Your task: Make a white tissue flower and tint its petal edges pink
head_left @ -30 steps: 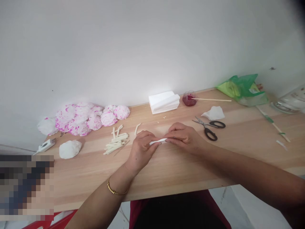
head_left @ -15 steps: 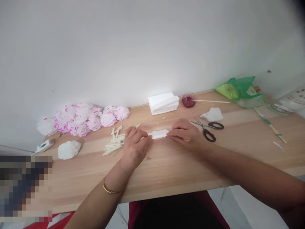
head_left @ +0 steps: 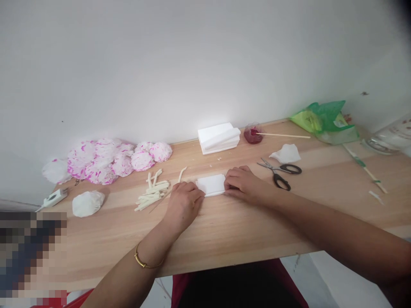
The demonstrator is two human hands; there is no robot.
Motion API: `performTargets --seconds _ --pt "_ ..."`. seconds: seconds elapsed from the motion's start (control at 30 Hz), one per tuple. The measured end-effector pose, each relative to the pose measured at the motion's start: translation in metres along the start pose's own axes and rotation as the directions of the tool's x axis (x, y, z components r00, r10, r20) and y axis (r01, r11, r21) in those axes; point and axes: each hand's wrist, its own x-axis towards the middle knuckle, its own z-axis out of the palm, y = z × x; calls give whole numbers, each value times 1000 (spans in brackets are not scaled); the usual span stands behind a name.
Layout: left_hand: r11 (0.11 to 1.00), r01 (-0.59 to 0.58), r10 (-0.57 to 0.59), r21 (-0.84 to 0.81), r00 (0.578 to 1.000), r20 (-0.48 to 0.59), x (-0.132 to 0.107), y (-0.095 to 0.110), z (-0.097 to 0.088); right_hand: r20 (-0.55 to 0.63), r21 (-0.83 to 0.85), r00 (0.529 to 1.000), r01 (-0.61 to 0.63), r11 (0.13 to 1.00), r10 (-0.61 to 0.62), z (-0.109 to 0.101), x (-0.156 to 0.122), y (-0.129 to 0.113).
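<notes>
A folded white tissue (head_left: 211, 185) lies on the wooden table between my two hands, its near edge showing a fold. My left hand (head_left: 185, 203) pinches the tissue's left end, fingers curled and fingertips at the near corner. At the right end, my right hand (head_left: 240, 184) grips the other edge with its fingers bent; the thumb is partly hidden. Just left of my left hand is a pile of pale cream strips (head_left: 152, 192), with one thin strip or stick reaching toward the hand. Black-handled scissors (head_left: 278, 173) lie open to the right of my right hand.
Behind stand a stack of white tissues (head_left: 218, 139) and a small dish of dark red liquid (head_left: 253, 134) with a stick. Pink-and-white paper balls (head_left: 102, 160) line the back left. A crumpled tissue (head_left: 287, 154), green plastic bag (head_left: 324, 122) and white wrapped ball (head_left: 88, 203) also lie there.
The tissue between my hands shows a broader flat face now, where it was a narrow strip. Both hands have come slightly lower and nearer, and the view has shifted a little.
</notes>
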Motion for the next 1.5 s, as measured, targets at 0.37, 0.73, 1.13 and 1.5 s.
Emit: performTargets --seconds 0.37,0.73,1.13,1.5 --pt "970 206 -204 -128 979 28 4 1 -4 42 19 997 -59 998 58 3 2 3" --pt "960 278 -276 -18 958 84 10 6 -5 56 -77 987 -148 986 153 0 8 -6" --pt "925 376 -378 51 900 218 19 7 -12 43 66 926 -376 924 374 -8 14 -16" --pt "1000 6 -7 22 999 32 8 0 2 90 130 939 -342 931 333 -6 15 -13"
